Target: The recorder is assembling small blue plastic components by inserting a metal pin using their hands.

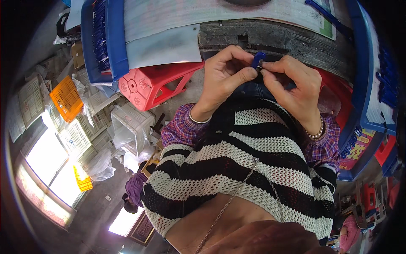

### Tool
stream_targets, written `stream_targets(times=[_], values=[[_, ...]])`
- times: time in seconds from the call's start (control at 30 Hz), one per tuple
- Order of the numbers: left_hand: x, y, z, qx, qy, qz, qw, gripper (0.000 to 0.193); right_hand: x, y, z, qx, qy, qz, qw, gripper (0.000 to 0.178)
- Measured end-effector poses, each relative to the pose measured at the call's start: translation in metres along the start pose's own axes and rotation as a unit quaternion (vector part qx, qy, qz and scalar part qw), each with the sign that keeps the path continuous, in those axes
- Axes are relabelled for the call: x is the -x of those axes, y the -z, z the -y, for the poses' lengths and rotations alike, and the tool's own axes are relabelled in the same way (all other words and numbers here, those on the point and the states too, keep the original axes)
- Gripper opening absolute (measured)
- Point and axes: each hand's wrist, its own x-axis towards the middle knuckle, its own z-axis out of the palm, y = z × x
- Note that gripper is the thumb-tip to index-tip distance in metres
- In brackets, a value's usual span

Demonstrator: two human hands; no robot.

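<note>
My left hand [230, 74] pinches a small blue plastic piece [257, 59] between thumb and forefinger, near the edge of the workbench. The exact kind of this piece cannot be made out. Close against it, the thumb and forefinger of my right hand [296, 80] are pressed together at the piece's lower end. A tiny dark bit shows at those right fingertips, too small to name. Both hands are raised over my lap, in front of the bench's worn wooden edge [313, 48].
At the left stands a blue tray [117, 42] of dark blue pieces [100, 36]; another blue tray [363, 67] at the right holds blue pieces [387, 82]. A red stool [136, 86] is beside the bench. Crates [131, 122] and plastic bags lie left; a person [135, 188] is behind.
</note>
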Motion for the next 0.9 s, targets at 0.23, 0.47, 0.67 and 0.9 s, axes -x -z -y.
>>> stream_targets(times=[0.23, 0.47, 0.67, 0.9], values=[[-0.0006, 0.0037, 0.0034, 0.003, -0.019, 0.007, 1.000, 0.021, -0.0005, 0.0005, -0.0001, -0.017, -0.024, 0.021, 0.999, 0.013], [-0.0002, 0.0055, 0.0051, -0.001, -0.029, 0.016, 0.999, 0.020, -0.0005, 0.0002, 0.0003, -0.033, -0.059, 0.040, 0.997, 0.012], [0.0005, 0.0061, 0.0070, -0.007, -0.027, 0.010, 1.000, 0.019, 0.0010, 0.0008, -0.0002, -0.046, -0.090, 0.059, 0.993, 0.013], [0.0003, 0.0049, 0.0058, -0.006, -0.026, 0.007, 1.000, 0.019, 0.0007, 0.0019, -0.0004, -0.040, -0.094, 0.069, 0.992, 0.013]])
